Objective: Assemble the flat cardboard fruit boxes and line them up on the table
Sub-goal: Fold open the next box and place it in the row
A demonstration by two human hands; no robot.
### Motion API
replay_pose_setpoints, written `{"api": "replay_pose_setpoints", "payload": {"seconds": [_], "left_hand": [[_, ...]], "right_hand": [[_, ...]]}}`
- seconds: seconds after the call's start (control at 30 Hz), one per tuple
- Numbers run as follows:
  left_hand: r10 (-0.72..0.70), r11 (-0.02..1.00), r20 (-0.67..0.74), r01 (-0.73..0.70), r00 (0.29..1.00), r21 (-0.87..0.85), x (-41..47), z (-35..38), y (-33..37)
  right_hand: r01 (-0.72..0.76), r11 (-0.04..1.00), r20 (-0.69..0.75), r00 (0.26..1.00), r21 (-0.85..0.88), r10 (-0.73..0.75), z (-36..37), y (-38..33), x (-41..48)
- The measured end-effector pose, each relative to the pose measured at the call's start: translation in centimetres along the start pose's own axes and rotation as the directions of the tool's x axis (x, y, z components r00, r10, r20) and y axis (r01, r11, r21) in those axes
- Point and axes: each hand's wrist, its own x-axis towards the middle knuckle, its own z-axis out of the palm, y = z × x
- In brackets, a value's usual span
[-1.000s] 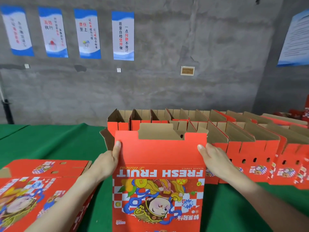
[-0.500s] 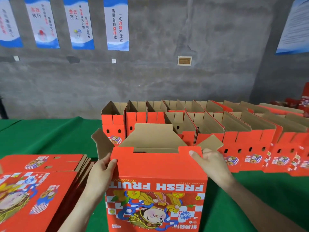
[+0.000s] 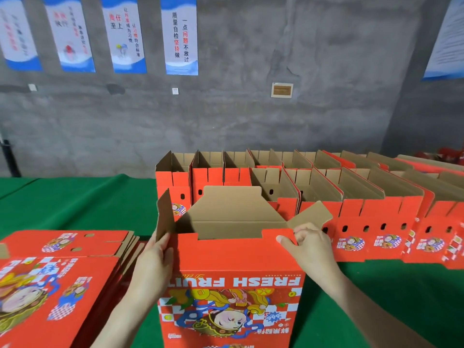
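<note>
Your left hand [image 3: 153, 262] clasps the left front corner of the open box [image 3: 233, 267], thumb on the printed face, fingers up the side below the left flap [image 3: 164, 217]. Your right hand [image 3: 311, 247] pinches the top right corner of its front panel, thumb outside, fingers curled over the rim. The box stands upright on the bench [image 3: 75, 202] right in front of you, squared up, top unclosed: the left flap stands, the right flap [image 3: 311, 214] leans outward, the rear flap [image 3: 231, 204] rises behind the opening. Its bottom is out of view, so I cannot tell whether it is locked. Behind the box and off to its right the assembled boxes [image 3: 364, 214] stand in two rows, side by side, tops open. Left of the box lies the stack of flat boxes [image 3: 57, 285]. I judge you well into the job but not done: this box wants finishing and setting beside the rows, and the flat stack is left to fold
</note>
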Motion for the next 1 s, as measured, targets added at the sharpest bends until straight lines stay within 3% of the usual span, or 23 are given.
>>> {"api": "replay_pose_setpoints", "payload": {"seconds": [0.13,0.23,0.37,0.53,0.63,0.7,0.77,0.8,0.9,1.0], "left_hand": [[0.188,0.982,0.005,-0.188,0.982,0.009,0.9,-0.3,-0.2],[0.325,0.941,0.053,-0.328,0.944,0.084,1.7,-0.6,-0.6],[0.451,0.870,0.166,-0.473,0.877,0.139,2.5,-0.9,-1.3],[0.384,0.874,0.331,-0.455,0.862,0.172,4.0,-0.8,-1.1],[0.305,0.925,0.294,-0.356,0.906,0.135,5.6,-0.2,-0.4],[0.247,0.912,0.269,-0.317,0.931,0.259,6.7,0.7,0.0],[0.141,0.855,0.354,-0.294,0.925,0.427,7.6,1.5,0.2],[0.076,0.864,0.406,-0.263,0.911,0.430,8.0,1.6,0.0],[-0.011,0.976,0.542,-0.109,0.840,0.189,9.2,1.7,-0.6],[-0.021,0.990,0.545,-0.059,0.838,0.129,9.4,1.9,-1.0]], "right_hand": [[0.020,0.999,0.081,0.996,0.033,-0.023,-0.3,-0.5,-0.5],[0.137,0.987,0.057,0.989,-0.078,-0.133,-0.3,-0.5,-0.7],[0.159,0.982,0.066,0.986,-0.103,-0.153,0.0,-0.2,-0.3],[0.182,0.979,0.047,0.983,-0.094,-0.179,0.1,-0.1,-0.1],[0.249,0.965,0.057,0.968,-0.084,-0.245,0.0,-0.5,-0.1],[0.305,0.952,0.042,0.952,-0.029,-0.303,-0.1,-0.9,-0.3],[0.359,0.933,0.006,0.933,0.020,-0.359,-0.2,-1.1,-0.5],[0.382,0.923,-0.015,0.924,0.035,-0.382,-0.2,-1.0,-0.6],[0.385,0.913,-0.054,0.923,0.137,-0.381,-0.1,-0.5,-0.7],[0.247,0.932,0.141,0.946,0.265,-0.291,-0.1,0.0,-0.8]]}}
